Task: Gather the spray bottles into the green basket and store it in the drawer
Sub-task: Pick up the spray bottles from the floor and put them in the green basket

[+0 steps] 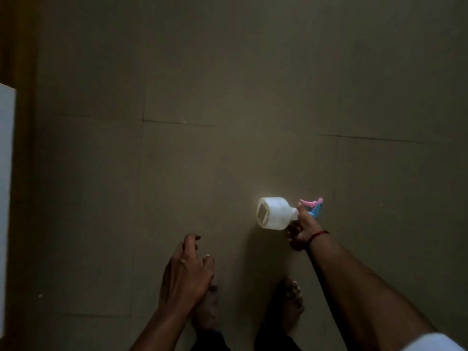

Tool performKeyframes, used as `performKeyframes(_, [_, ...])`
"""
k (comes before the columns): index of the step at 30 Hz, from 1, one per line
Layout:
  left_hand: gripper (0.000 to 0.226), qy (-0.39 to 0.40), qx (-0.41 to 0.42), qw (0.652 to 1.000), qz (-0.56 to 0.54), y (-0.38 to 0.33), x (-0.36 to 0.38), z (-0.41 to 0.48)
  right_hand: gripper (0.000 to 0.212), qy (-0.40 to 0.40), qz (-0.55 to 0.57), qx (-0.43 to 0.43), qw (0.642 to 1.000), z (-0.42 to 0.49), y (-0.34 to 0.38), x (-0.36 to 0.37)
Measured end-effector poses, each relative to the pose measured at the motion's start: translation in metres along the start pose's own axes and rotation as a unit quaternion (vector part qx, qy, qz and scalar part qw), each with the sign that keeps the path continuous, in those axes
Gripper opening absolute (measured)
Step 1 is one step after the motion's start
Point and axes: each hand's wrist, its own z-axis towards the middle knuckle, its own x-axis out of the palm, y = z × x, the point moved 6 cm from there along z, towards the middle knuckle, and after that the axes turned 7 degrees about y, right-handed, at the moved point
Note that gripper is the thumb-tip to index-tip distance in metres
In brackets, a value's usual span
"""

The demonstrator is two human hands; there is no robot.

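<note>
A white translucent spray bottle (274, 213) with a pink and blue trigger head is held sideways above the floor, its base pointing left. My right hand (302, 230) is shut around its neck, a red thread on the wrist. My left hand (186, 272) hangs lower left of the bottle, fingers apart and loosely curled, holding nothing. No green basket or drawer shows in this dim view.
Below me is a dull tiled floor (228, 97) with faint joint lines. My two bare feet (291, 307) stand at the bottom centre. A white panel edge (6, 198) and a brown strip run along the left border.
</note>
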Motion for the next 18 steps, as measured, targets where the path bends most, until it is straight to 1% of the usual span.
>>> performKeyframes(2, [0.042,0.001,-0.009,1.000,0.007,0.011,0.000,-0.003,0.035,-0.016,0.045,-0.019,0.999,0.014,0.004,0.005])
performKeyframes(5, [0.044,0.005,-0.003,1.000,0.019,0.019,-0.001,-0.008,0.017,0.015,0.074,-0.061,0.995,0.021,0.011,0.011])
performKeyframes(6, [0.045,0.003,0.001,1.000,0.022,0.019,-0.003,-0.010,0.017,0.019,0.071,-0.078,0.994,0.020,0.013,0.011])
performKeyframes(8, [0.045,-0.007,0.002,1.000,0.021,0.018,-0.011,-0.013,0.024,-0.013,0.048,-0.141,0.989,0.008,0.020,0.006])
performKeyframes(10, [0.044,-0.017,0.002,1.000,0.012,0.014,-0.022,-0.018,0.018,-0.053,-0.023,-0.209,0.976,-0.019,0.025,0.004])
performKeyframes(11, [0.044,-0.023,0.005,1.000,0.007,0.009,-0.030,-0.022,0.019,-0.056,-0.058,-0.233,0.969,-0.038,0.026,0.006])
performKeyframes(15, [0.043,-0.054,0.026,0.998,-0.015,-0.011,-0.072,-0.045,0.028,-0.041,-0.152,-0.301,0.941,-0.120,0.026,0.011])
performKeyframes(18, [0.043,-0.082,0.029,0.996,-0.029,-0.020,-0.112,-0.072,0.029,-0.011,-0.171,-0.339,0.925,-0.191,0.021,0.020])
